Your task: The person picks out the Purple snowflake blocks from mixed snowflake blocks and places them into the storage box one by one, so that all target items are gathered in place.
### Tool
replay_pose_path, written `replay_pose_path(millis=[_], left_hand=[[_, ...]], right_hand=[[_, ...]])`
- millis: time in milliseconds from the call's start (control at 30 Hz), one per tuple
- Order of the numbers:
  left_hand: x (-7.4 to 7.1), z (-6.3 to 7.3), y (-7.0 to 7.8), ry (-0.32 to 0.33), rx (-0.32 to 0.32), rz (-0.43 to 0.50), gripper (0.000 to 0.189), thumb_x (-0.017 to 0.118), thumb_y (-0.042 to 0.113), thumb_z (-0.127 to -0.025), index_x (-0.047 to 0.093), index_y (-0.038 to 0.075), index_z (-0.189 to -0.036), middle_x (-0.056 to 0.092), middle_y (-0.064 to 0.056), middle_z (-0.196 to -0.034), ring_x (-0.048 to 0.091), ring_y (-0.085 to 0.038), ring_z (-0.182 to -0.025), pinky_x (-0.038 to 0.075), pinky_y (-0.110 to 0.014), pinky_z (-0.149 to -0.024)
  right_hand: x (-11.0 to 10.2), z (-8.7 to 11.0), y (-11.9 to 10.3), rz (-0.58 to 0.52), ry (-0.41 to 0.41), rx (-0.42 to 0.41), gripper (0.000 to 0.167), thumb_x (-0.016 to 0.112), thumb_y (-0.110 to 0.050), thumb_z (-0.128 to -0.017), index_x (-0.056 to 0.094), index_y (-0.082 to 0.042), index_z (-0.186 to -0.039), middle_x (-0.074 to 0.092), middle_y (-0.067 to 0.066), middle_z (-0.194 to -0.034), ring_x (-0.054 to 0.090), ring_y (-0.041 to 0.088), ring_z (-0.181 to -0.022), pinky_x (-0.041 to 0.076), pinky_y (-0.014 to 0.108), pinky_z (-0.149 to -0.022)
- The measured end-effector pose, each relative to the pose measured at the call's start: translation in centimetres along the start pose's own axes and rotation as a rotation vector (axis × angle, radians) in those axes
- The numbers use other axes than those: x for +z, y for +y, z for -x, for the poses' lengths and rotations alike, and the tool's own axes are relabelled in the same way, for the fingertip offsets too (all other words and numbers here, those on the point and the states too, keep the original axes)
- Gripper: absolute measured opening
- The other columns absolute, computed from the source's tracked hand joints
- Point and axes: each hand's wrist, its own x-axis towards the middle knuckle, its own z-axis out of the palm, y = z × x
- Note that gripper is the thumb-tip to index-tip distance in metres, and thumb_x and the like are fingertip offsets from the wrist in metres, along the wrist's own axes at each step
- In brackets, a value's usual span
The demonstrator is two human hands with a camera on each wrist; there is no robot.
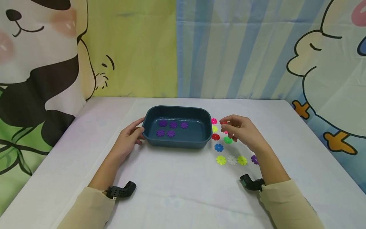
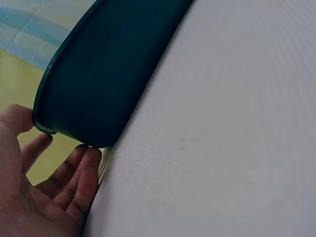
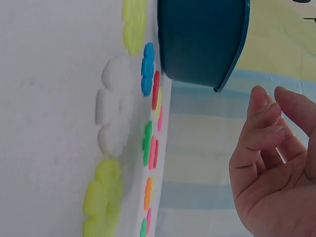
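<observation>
A dark teal plastic basin (image 1: 177,143) stands on the white table with several purple flower-shaped pieces (image 1: 171,133) lying flat on its floor. My left hand (image 1: 125,140) holds the basin's left end; in the left wrist view the thumb (image 2: 19,117) is on the rim and the fingers reach under it and along the end wall. To the right of the basin, my right hand (image 1: 243,130) hovers over loose flower pieces, among them a red one (image 1: 215,136) and a green one (image 1: 227,140). Its fingers are bent, with a gap between thumb and fingertips and nothing seen between them.
Nearer the front lie a blue piece (image 1: 219,147), a white piece (image 1: 232,160) and yellow pieces (image 1: 221,160). A purple piece (image 1: 254,159) is partly hidden by the right forearm. Cartoon-printed curtains (image 1: 234,47) hang behind the table.
</observation>
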Motion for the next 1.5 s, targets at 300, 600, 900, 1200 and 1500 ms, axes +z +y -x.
replay_pose_path(millis=[300,600,900,1200,1500], left_hand=[[0.0,0.0,0.0,0.001,0.001,0.004,0.051,0.052,0.030,-0.109,0.043,0.028,-0.159,0.062,-0.023,-0.132,0.068,-0.010,-0.090,0.057,-0.023,-0.076],[0.0,-0.1,-0.2,-0.003,0.000,0.002,0.051,0.052,0.030,-0.109,0.043,0.028,-0.159,0.063,-0.024,-0.133,0.068,-0.009,-0.089,0.057,-0.022,-0.076],[0.1,-0.1,-0.2,0.005,0.025,0.000,0.051,0.052,0.030,-0.109,0.043,0.027,-0.159,0.064,-0.025,-0.130,0.069,-0.009,-0.088,0.057,-0.023,-0.074],[0.1,-0.1,-0.2,0.006,0.029,0.000,0.051,0.052,0.029,-0.109,0.043,0.026,-0.159,0.064,-0.025,-0.131,0.069,-0.009,-0.088,0.057,-0.023,-0.074],[0.1,-0.2,-0.2,0.008,0.021,-0.007,0.051,0.051,0.030,-0.109,0.043,0.027,-0.159,0.063,-0.024,-0.130,0.069,-0.008,-0.088,0.057,-0.022,-0.075]], right_hand=[[-1.1,0.5,1.4,0.034,0.033,0.043,0.039,0.066,-0.034,-0.101,0.064,-0.014,-0.135,0.067,0.020,-0.114,0.061,0.039,-0.089,0.058,0.037,-0.072],[-2.7,1.3,3.4,0.078,0.002,0.057,0.045,0.067,-0.035,-0.100,0.061,-0.012,-0.138,0.062,0.021,-0.117,0.062,0.036,-0.088,0.055,0.033,-0.070],[-4.3,1.8,5.5,0.125,-0.014,0.079,0.047,0.069,-0.035,-0.099,0.062,-0.011,-0.138,0.065,0.017,-0.125,0.063,0.031,-0.090,0.057,0.033,-0.071],[-5.2,2.1,7.3,0.151,-0.050,0.160,0.051,0.074,-0.033,-0.095,0.062,-0.010,-0.139,0.063,0.017,-0.131,0.062,0.028,-0.095,0.056,0.031,-0.072],[-6.3,2.6,8.8,0.197,-0.098,0.171,0.054,0.074,-0.034,-0.094,0.062,-0.010,-0.140,0.065,0.015,-0.128,0.062,0.025,-0.095,0.054,0.031,-0.075]])
